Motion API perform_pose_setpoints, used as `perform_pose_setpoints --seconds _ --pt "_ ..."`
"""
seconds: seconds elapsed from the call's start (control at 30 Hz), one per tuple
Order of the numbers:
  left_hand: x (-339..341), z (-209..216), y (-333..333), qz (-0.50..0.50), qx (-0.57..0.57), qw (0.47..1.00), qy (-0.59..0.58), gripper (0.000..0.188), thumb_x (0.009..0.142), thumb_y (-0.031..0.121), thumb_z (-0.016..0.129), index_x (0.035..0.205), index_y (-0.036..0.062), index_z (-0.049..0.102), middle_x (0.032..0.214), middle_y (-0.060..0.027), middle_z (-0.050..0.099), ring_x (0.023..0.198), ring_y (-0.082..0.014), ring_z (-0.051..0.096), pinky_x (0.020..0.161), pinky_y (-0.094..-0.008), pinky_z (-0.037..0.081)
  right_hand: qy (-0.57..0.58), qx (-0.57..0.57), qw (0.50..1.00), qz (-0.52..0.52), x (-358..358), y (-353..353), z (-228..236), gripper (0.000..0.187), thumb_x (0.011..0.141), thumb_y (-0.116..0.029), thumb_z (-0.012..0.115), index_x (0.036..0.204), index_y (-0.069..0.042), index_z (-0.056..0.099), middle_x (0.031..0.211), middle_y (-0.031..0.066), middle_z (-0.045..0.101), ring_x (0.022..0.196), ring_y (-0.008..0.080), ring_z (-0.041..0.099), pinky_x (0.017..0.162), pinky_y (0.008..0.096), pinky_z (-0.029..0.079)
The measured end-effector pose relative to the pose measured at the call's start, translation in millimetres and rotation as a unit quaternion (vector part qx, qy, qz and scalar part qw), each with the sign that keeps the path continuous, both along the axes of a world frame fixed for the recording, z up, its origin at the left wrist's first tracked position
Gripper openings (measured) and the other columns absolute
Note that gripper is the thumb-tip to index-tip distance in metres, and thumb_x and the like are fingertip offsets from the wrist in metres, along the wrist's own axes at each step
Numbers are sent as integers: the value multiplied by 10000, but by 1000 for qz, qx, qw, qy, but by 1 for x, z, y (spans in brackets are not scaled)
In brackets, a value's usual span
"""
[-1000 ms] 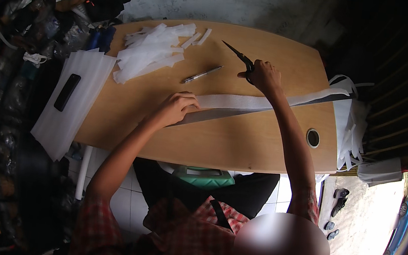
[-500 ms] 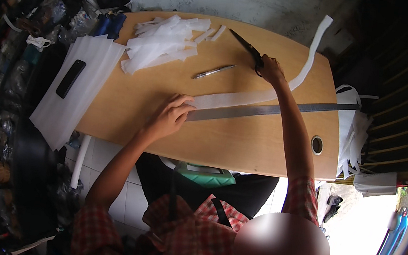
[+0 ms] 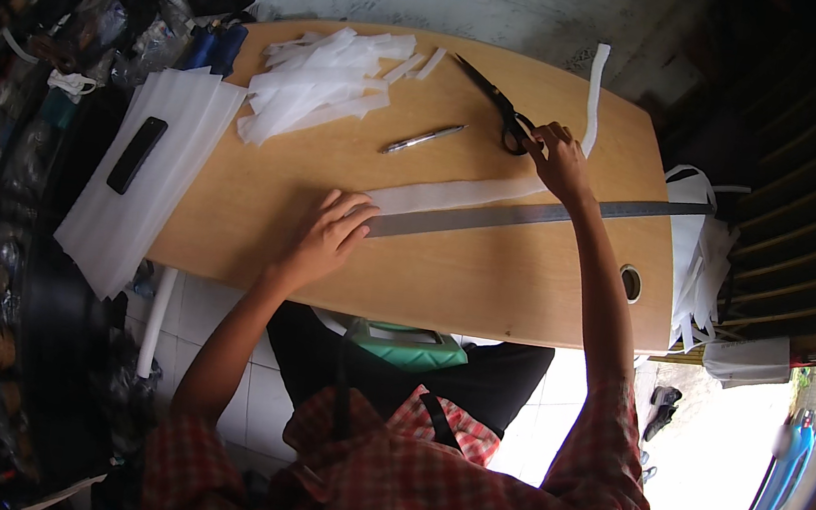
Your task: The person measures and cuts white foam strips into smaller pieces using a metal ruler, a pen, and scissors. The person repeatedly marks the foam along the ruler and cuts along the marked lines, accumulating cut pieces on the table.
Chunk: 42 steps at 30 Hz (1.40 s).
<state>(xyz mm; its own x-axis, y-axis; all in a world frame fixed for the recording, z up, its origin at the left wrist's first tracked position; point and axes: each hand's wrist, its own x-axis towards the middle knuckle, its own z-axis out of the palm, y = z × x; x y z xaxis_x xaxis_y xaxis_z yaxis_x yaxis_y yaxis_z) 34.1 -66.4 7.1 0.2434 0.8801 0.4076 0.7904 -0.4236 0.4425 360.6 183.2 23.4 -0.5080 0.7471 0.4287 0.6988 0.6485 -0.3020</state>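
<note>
My left hand [image 3: 327,238] rests with fingers spread over the left ends of a white foam strip [image 3: 455,193] and a long metal ruler [image 3: 492,222], which lie almost side by side. My right hand [image 3: 563,164] is above the strip, fingers apart, right beside the handle loops of the black scissors [image 3: 501,104]. The scissors lie on the table, blades pointing to the far left. Part of the strip is hidden under my right hand; beyond it the strip bends up past the table's far edge. A pen [image 3: 424,139] lies left of the scissors.
A heap of cut white strips [image 3: 322,84] is at the far left of the wooden table [image 3: 424,292]. Nearer left, foam sheets [image 3: 151,170] hang over the edge with a black phone [image 3: 137,156] on top. More strips [image 3: 707,279] hang beyond the right edge, near a grommet hole [image 3: 630,283].
My right hand has let go of the scissors and shifted slightly right and nearer. The strip's raised far end has swung left. My left hand stays in place.
</note>
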Motion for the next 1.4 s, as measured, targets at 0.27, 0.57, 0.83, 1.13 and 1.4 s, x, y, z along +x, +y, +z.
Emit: perform_pose_setpoints --seconds 0.27,0.57,0.83,1.13,1.4 --pt "-27 11 -5 -11 -38 999 -20 410 740 -180 502 1093 -36 654 1146 -108 655 1058 -310 574 930 -380 491 -9 117 991 58 65 -36 -35 159 799 -86 729 941 -46 668 1037 102 635 1031 334 579 931 454 450" --pt "-70 25 2 -22 -203 976 -79 481 708 -196 426 1059 -24 707 1151 -128 701 1007 -303 658 885 -333 507 -23 81 996 -39 28 -70 -42 185 836 -118 692 1019 -90 677 1045 83 618 1019 313 573 888 456 450" --pt "-88 32 -2 -40 -227 971 -69 595 677 -199 390 1160 3 675 1129 -158 698 1105 -285 640 945 -333 480 1 101 995 -1 3 -103 -32 286 828 -173 711 1102 -103 670 1112 102 586 1088 306 551 911 451 435" --pt "-54 41 4 -21 -197 976 91 543 774 -161 459 1226 70 652 1010 -130 587 961 -295 590 894 -363 485 -23 108 990 82 -25 -107 -23 250 818 -101 684 1067 -105 656 1078 57 613 1036 264 565 907 415 433" --pt "-13 25 22 -39 -61 991 115 172 840 21 594 1009 -8 607 1060 -102 574 1016 -292 578 879 -401 492 -73 -66 976 195 -77 -96 -7 130 783 -98 647 904 -50 640 921 111 643 817 316 635 715 407 500"
